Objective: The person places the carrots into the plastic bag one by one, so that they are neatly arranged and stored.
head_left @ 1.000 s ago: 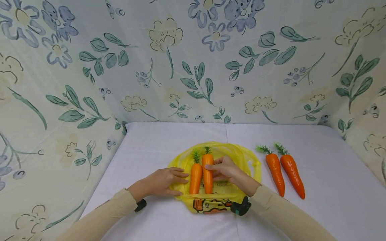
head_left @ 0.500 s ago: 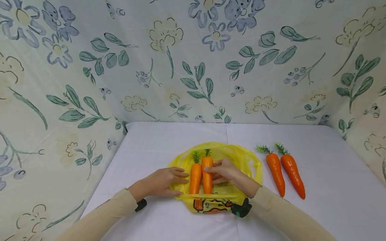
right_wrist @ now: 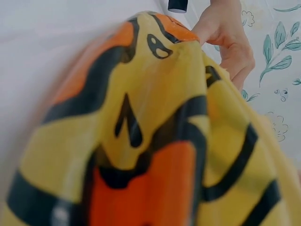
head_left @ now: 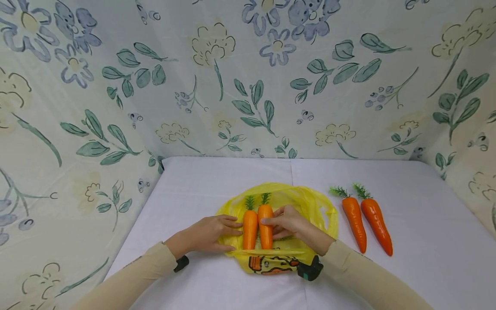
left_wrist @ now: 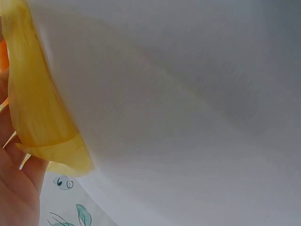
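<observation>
A yellow plastic bag (head_left: 310,202) with an orange and black print lies mid-table, its mouth spread upward. Two orange toy carrots with green tops, a left carrot (head_left: 250,228) and a right carrot (head_left: 265,212), stand side by side in the mouth, their lower ends hidden by the near rim. My right hand (head_left: 292,224) pinches the right carrot, thumb across its front. At the bag's left side, my left hand (head_left: 207,234) holds the rim, fingers inside by the left carrot. The left wrist view shows yellow film (left_wrist: 42,103) against those fingers.
Two more toy carrots, one nearer the bag (head_left: 353,224) and one farther right (head_left: 376,226), lie on the white-covered table (head_left: 193,181). Floral cloth (head_left: 248,107) hangs behind and at both sides. A black wrist device (head_left: 310,269) sits at my right wrist, beside the bag.
The right carrot has slid a little toward me and slightly left with my right hand. The left carrot has shifted slightly left. My left hand stays put.
</observation>
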`<state>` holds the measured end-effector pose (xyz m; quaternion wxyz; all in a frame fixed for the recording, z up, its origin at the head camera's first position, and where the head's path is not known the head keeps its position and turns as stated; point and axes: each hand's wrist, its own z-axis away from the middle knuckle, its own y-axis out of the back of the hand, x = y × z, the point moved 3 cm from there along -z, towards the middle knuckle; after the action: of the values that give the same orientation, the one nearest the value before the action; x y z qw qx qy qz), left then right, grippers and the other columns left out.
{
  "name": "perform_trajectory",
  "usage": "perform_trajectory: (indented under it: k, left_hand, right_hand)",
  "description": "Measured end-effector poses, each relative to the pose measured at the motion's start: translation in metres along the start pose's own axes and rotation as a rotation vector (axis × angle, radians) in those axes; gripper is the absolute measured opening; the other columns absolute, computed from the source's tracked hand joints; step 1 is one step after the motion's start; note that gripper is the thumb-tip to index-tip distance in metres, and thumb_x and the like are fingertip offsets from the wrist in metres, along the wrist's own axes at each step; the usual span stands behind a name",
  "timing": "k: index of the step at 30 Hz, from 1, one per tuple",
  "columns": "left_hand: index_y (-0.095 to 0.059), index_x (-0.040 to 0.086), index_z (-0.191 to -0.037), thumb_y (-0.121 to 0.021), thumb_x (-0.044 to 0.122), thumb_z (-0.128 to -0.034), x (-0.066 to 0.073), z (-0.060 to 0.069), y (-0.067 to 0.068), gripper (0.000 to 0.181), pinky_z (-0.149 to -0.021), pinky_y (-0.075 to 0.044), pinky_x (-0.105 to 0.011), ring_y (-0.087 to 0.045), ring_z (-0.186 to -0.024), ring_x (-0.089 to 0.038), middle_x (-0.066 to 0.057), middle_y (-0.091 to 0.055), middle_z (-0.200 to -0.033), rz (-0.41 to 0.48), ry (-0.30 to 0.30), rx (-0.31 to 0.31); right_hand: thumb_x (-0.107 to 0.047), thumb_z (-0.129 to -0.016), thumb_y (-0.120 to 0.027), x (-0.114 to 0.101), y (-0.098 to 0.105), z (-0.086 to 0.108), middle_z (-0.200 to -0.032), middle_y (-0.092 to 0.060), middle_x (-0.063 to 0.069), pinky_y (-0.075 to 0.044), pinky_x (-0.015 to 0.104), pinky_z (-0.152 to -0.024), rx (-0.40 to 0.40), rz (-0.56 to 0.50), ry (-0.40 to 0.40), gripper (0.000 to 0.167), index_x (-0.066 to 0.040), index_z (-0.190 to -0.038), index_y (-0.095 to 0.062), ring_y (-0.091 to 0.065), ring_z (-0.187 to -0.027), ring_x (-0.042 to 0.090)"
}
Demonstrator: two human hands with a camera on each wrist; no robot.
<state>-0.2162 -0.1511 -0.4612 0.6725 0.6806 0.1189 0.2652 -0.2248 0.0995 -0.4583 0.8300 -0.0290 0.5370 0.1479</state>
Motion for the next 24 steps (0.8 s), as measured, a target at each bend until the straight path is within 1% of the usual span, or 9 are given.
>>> perform_trajectory:
  k: [8,15,19,24]
  left_hand:
    - [-0.064,0.019,-0.136,-0.063,0.048,-0.0958,0.0006,-0.0004,0.0004,0.05,-0.11,-0.04,-0.041,-0.046,-0.136,-0.021,0.002,-0.056,-0.143,0.006,0.01,-0.007]
    - [-0.065,0.019,-0.136,-0.063,0.048,-0.0958,0.001,0.0,0.0003,0.049,-0.11,-0.04,-0.041,-0.046,-0.136,-0.021,0.001,-0.056,-0.142,0.012,0.014,-0.01]
    - [-0.065,0.019,-0.135,-0.063,0.048,-0.0956,0.0006,0.0001,0.0003,0.049,-0.11,-0.04,-0.041,-0.046,-0.136,-0.021,0.001,-0.057,-0.142,0.013,0.011,-0.004]
    - [-0.065,0.018,-0.135,-0.063,0.048,-0.0956,0.0001,-0.0003,-0.0004,0.049,-0.11,-0.04,-0.041,-0.047,-0.136,-0.021,0.001,-0.058,-0.141,0.009,0.007,0.001]
  right_hand:
    - [-0.015,-0.083,-0.082,0.0032,-0.0016,0.0,-0.082,-0.066,0.021,-0.061,0.045,-0.063,0.014,0.033,0.005,0.05,0.007,-0.108,-0.045,-0.068,-0.062,0.026]
    - [-0.016,-0.083,-0.083,0.0069,-0.0038,-0.0004,-0.079,-0.066,0.023,-0.061,0.044,-0.06,0.006,0.031,0.001,0.053,0.006,-0.108,-0.043,-0.067,-0.059,0.028]
    - [-0.018,-0.081,-0.085,0.0083,-0.0041,-0.0008,-0.077,-0.066,0.022,-0.06,0.043,-0.058,-0.002,0.04,-0.01,0.054,0.005,-0.107,-0.044,-0.067,-0.057,0.028]
    - [-0.019,-0.079,-0.086,0.0099,-0.0036,-0.0027,-0.074,-0.067,0.02,-0.059,0.04,-0.053,-0.001,0.07,-0.014,0.053,0.003,-0.106,-0.047,-0.065,-0.051,0.025]
